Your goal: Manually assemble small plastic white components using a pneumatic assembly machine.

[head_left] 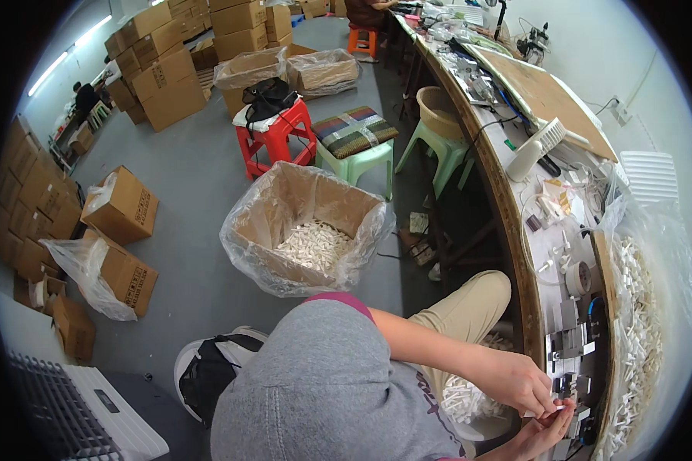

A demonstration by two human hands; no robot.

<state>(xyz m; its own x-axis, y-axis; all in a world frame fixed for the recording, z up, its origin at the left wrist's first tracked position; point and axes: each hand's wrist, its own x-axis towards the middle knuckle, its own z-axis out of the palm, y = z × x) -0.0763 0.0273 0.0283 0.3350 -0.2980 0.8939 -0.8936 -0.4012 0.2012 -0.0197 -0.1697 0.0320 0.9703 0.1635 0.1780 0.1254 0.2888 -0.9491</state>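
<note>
Both hands meet over a small metal fixture (570, 384) at the bench's near edge. My left hand (521, 382) pinches a small white piece (559, 408), its fingertips pressed close together. Just below, my right hand (544, 438) has thumb and fingers closed at the same piece; its palm and wrist run toward the lower edge. The piece's exact shape is mostly hidden by the fingers. Under my left forearm, a heap of slim white plastic parts (469, 401) lies by my lap. Beyond the fixture, a long open carton (609, 307) holds many similar parts.
A plastic-lined carton (242, 223) with white parts stands on the floor, near red (277, 138) and green (365, 163) stools. Along the bench are a tape roll (578, 278), a white fan (536, 150) and a board (542, 92). Stacked cartons (165, 84) rise behind; other people sit farther off.
</note>
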